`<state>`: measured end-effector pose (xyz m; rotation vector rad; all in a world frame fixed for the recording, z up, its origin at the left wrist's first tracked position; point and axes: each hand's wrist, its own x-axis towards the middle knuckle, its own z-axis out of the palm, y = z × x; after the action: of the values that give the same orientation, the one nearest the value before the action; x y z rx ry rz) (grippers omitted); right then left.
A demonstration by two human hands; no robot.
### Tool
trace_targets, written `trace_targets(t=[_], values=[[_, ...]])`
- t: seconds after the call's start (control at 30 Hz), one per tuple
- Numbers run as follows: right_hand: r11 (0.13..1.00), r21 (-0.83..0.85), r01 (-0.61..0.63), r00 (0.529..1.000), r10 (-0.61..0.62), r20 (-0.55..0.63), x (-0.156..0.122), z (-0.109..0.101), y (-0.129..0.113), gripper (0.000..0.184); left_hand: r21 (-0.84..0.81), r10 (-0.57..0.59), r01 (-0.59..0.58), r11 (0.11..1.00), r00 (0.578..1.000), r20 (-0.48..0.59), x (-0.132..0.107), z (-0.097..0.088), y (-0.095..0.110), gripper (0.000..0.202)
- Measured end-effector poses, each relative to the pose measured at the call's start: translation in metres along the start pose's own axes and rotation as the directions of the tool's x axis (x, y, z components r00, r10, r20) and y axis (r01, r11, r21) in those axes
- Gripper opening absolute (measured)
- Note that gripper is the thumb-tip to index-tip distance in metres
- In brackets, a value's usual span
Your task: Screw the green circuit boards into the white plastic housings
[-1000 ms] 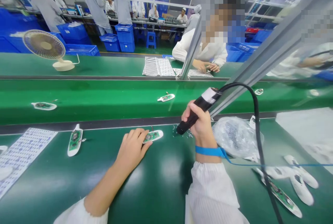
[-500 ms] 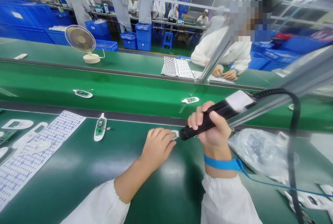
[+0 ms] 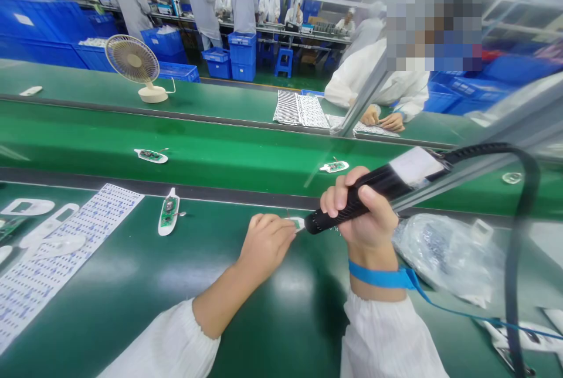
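While seen from the head camera: a left hand (image 3: 266, 249) closed in a firm grip on a small white-and-green circuit board (image 3: 298, 224), fingertips pinching it, only its far end showing. Just beside that end, the nose of a black corded soldering iron (image 3: 387, 183), its handle gripped tightly in a fully closed right hand (image 3: 363, 208). Around the right wrist, a blue anti-static strap (image 3: 373, 276); arching up and away from the iron, a thick black cable (image 3: 521, 237). Underneath both hands, a dark green bench (image 3: 281, 331). Toward the left, a white-shelled green board (image 3: 168, 211) lying near a white sheet of blue-printed labels (image 3: 74, 249); toward the right, a crumpled clear plastic bag (image 3: 444, 261). Farther off, beyond a brighter green conveyor belt (image 3: 220, 158), a white-sleeved co-worker's hands (image 3: 382, 120) on a printed sheet (image 3: 365, 128), and a cream desk fan (image 3: 132, 60) standing on the far bench.
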<state>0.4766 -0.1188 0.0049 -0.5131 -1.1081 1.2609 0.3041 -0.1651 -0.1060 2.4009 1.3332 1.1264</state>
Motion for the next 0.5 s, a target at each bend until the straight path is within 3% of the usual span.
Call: trace_targets(t=[0.27,0.5], values=[[0.998,0.025,-0.054,0.995,0.052,0.081,-0.0043,0.0064,0.0055,0.018,-0.013,0.060,-0.061,0.998,0.994,-0.097,0.0019,0.0013,-0.0024,0.018],[0.998,0.020,-0.056,0.996,0.055,0.069,-0.0054,0.0093,0.0082,0.017,-0.027,0.027,-0.029,0.999,0.997,-0.070,0.0010,0.0017,-0.0041,0.019]])
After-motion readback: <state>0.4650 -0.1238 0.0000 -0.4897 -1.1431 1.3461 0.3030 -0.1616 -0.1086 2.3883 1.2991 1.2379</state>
